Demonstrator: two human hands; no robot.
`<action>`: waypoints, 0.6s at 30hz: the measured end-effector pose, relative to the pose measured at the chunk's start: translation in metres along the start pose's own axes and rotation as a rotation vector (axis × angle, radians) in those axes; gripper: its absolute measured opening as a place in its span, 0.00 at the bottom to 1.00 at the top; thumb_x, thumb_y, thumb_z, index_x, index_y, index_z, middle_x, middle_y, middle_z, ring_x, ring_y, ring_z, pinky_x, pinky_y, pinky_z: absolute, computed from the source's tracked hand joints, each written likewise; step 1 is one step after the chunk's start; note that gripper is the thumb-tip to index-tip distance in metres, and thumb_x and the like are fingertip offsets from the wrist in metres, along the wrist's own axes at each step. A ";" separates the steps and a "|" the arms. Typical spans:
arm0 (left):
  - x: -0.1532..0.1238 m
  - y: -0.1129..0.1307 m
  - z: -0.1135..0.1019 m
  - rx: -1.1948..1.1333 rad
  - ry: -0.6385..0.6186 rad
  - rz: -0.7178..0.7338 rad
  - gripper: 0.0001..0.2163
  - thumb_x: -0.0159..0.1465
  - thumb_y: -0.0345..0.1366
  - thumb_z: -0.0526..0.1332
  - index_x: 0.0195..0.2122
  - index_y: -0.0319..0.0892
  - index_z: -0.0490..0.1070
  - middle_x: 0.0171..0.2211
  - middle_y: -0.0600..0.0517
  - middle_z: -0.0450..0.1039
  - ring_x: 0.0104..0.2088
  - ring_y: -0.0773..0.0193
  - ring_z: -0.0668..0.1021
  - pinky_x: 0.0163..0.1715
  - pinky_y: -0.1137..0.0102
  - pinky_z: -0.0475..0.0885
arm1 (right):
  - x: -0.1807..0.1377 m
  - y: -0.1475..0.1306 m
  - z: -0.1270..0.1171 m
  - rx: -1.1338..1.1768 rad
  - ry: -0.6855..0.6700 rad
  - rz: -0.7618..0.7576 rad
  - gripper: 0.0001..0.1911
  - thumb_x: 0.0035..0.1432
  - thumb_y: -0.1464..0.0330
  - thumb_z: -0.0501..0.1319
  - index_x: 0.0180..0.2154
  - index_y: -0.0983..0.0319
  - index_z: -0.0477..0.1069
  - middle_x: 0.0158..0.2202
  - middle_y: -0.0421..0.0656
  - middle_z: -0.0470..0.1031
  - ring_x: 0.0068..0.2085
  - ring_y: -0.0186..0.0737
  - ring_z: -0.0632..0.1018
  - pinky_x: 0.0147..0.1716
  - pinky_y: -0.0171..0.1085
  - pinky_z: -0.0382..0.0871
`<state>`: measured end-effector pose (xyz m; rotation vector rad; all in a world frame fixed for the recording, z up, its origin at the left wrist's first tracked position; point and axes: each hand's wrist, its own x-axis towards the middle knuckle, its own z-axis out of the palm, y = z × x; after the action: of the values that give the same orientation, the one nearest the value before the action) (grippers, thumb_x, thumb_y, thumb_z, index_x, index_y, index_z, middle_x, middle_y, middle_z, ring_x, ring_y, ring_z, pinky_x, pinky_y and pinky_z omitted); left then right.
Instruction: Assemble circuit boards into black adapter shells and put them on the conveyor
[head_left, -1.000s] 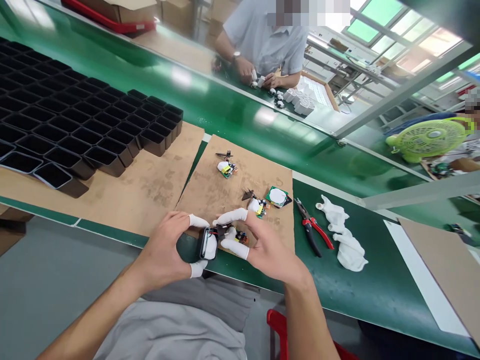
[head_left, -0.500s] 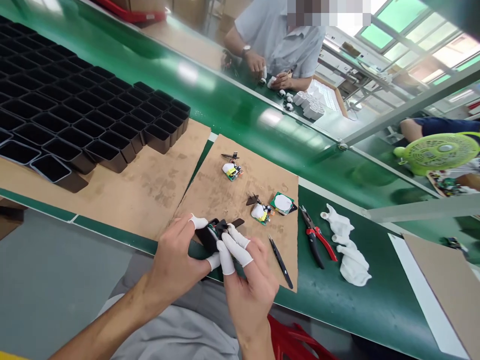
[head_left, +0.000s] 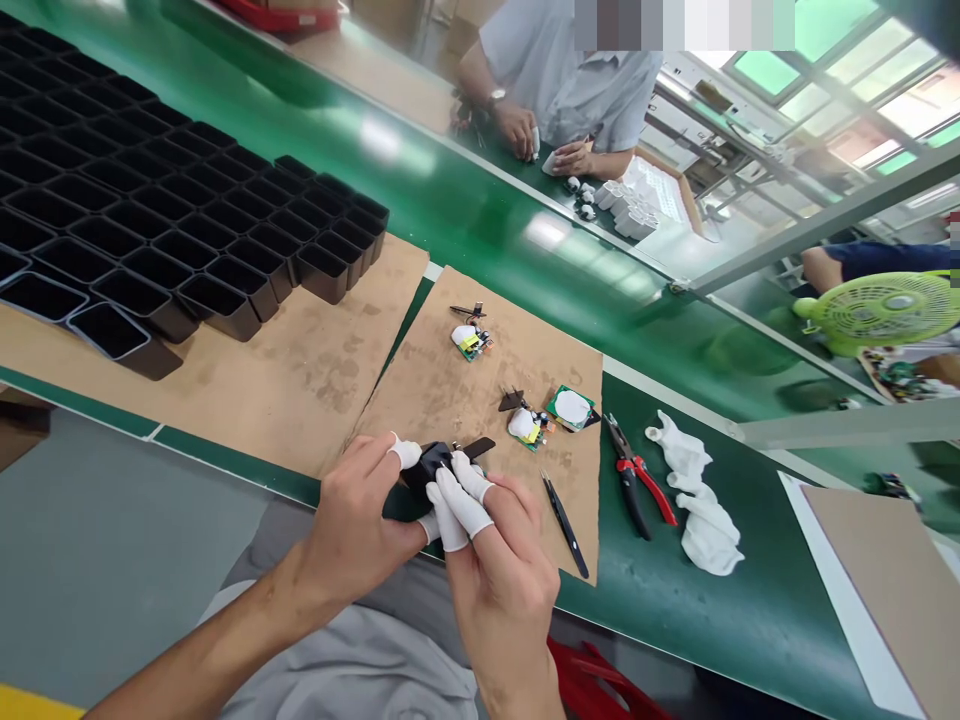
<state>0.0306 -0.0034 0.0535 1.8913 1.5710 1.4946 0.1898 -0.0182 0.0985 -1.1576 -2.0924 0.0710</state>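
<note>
My left hand (head_left: 360, 520) grips a small black plastic housing (head_left: 429, 464) at the near edge of a brown board (head_left: 450, 400). My right hand (head_left: 495, 560) is closed beside it, its white-capped fingertips pressing on the housing's open side. Both hands wear white finger cots. Two small circuit boards with white parts lie on the board, one (head_left: 469, 340) farther off and one (head_left: 527, 426) near a green board with a white disc (head_left: 571, 407). Black tweezers (head_left: 564, 523) lie just right of my right hand.
Rows of empty black housings (head_left: 150, 240) cover the left board. Red-handled pliers (head_left: 634, 480) and white gloves (head_left: 694, 495) lie on the green belt (head_left: 465, 220) to the right. A person across the belt handles white parts (head_left: 626, 205). A green fan (head_left: 881, 310) stands far right.
My right hand has swung round from the right side to below the housing, and its fingers now press on it. The circuit board it held beside the housing is no longer visible.
</note>
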 end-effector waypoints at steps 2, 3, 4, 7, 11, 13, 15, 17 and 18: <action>0.004 0.005 -0.002 -0.009 0.021 0.012 0.09 0.59 0.27 0.64 0.38 0.46 0.70 0.30 0.53 0.75 0.31 0.58 0.77 0.31 0.69 0.74 | 0.004 -0.002 -0.006 -0.007 -0.014 -0.003 0.18 0.69 0.86 0.62 0.50 0.61 0.81 0.40 0.46 0.80 0.44 0.45 0.81 0.54 0.49 0.83; 0.006 0.006 -0.002 -0.014 0.025 0.014 0.09 0.59 0.27 0.65 0.39 0.46 0.71 0.31 0.52 0.75 0.31 0.58 0.77 0.32 0.68 0.74 | 0.007 -0.002 -0.009 -0.010 -0.025 -0.010 0.18 0.70 0.86 0.62 0.52 0.61 0.81 0.40 0.46 0.80 0.44 0.45 0.82 0.55 0.49 0.83; 0.007 0.007 -0.003 -0.016 0.019 0.010 0.09 0.59 0.28 0.66 0.39 0.45 0.71 0.31 0.52 0.76 0.32 0.58 0.77 0.32 0.68 0.75 | 0.008 -0.002 -0.011 -0.014 -0.039 -0.017 0.18 0.70 0.85 0.62 0.53 0.62 0.80 0.40 0.46 0.80 0.45 0.45 0.82 0.55 0.49 0.83; 0.006 0.003 -0.001 -0.024 -0.043 -0.047 0.10 0.57 0.28 0.67 0.39 0.45 0.72 0.32 0.53 0.77 0.32 0.58 0.78 0.33 0.67 0.75 | 0.010 0.001 -0.008 -0.023 -0.051 -0.006 0.16 0.71 0.84 0.61 0.49 0.60 0.80 0.39 0.46 0.80 0.44 0.45 0.82 0.53 0.49 0.85; 0.001 -0.003 0.001 -0.064 -0.137 -0.172 0.12 0.51 0.25 0.65 0.36 0.46 0.70 0.32 0.54 0.77 0.31 0.59 0.79 0.32 0.68 0.73 | 0.006 0.004 0.002 0.014 -0.077 0.032 0.13 0.73 0.81 0.62 0.40 0.58 0.78 0.38 0.44 0.79 0.42 0.44 0.83 0.59 0.56 0.86; 0.002 -0.001 -0.001 -0.061 -0.124 -0.165 0.12 0.51 0.26 0.65 0.35 0.46 0.70 0.31 0.54 0.77 0.31 0.59 0.79 0.31 0.68 0.73 | 0.006 0.003 0.002 0.043 -0.073 0.055 0.12 0.73 0.80 0.63 0.42 0.58 0.79 0.40 0.45 0.80 0.45 0.45 0.85 0.62 0.58 0.85; 0.004 0.004 -0.006 -0.056 -0.085 -0.126 0.11 0.53 0.27 0.65 0.36 0.46 0.70 0.31 0.54 0.76 0.31 0.60 0.78 0.31 0.68 0.73 | 0.008 -0.001 -0.001 0.074 -0.034 0.079 0.13 0.73 0.80 0.64 0.46 0.57 0.81 0.42 0.45 0.82 0.48 0.46 0.86 0.62 0.57 0.86; 0.006 0.007 -0.010 -0.053 -0.050 -0.087 0.10 0.56 0.28 0.67 0.38 0.46 0.72 0.32 0.54 0.77 0.32 0.59 0.79 0.33 0.68 0.74 | 0.009 -0.005 -0.005 0.101 -0.007 0.091 0.15 0.72 0.81 0.65 0.51 0.56 0.82 0.45 0.46 0.84 0.51 0.47 0.87 0.63 0.57 0.85; 0.006 0.008 -0.012 -0.049 -0.044 -0.076 0.11 0.57 0.28 0.67 0.40 0.45 0.73 0.33 0.53 0.78 0.33 0.59 0.79 0.34 0.68 0.75 | 0.010 -0.006 -0.005 0.108 -0.001 0.097 0.16 0.72 0.81 0.65 0.51 0.56 0.83 0.46 0.46 0.85 0.52 0.47 0.87 0.65 0.58 0.84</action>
<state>0.0249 -0.0057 0.0675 1.8042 1.5544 1.4362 0.1853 -0.0158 0.1105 -1.1927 -2.0072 0.2268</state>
